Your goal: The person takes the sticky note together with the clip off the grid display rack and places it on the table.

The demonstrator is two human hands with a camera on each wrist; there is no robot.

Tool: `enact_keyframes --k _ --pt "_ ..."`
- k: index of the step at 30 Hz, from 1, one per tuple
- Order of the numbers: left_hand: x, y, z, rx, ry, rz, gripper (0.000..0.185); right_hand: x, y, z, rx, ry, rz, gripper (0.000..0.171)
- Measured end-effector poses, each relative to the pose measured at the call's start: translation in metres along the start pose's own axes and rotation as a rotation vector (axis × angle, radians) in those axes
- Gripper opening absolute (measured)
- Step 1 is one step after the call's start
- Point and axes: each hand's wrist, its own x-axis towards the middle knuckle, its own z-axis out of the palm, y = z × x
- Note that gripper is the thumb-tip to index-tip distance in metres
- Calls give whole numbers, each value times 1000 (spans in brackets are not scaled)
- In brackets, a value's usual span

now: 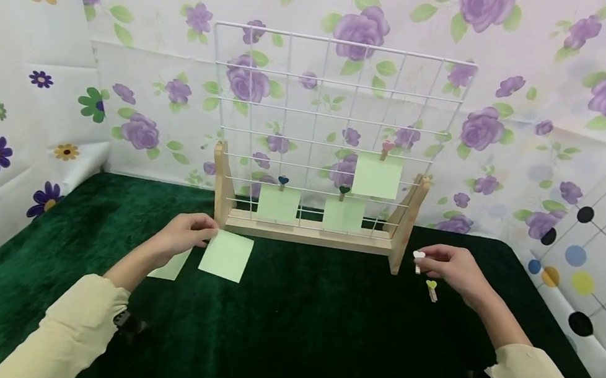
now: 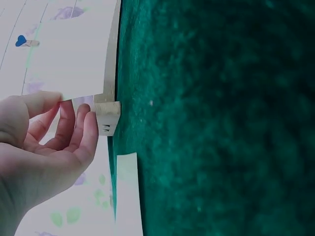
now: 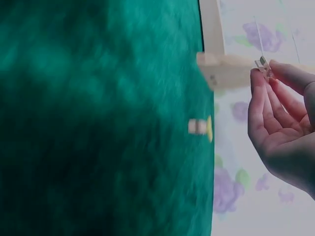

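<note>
Presently the left hand [image 1: 185,235] pinches a corner of a green paper note [image 1: 227,255] between thumb and fingers [image 2: 78,129], holding it just in front of the left foot of the wire rack [image 1: 310,227]. To the right, the right hand [image 1: 453,270] pinches a white-heart peg [image 1: 418,259] near the rack's right foot. A green-heart peg [image 1: 431,289] lies on the bench [image 1: 291,337] beside it. Another note [image 1: 170,266] lies under the left wrist.
</note>
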Motion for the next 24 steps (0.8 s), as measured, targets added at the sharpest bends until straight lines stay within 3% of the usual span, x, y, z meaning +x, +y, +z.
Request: enact_keyframes --k 24 --pt "-7 -17 -15 82 -2 -100 25 -16 52 -42 52 -129 176 48"
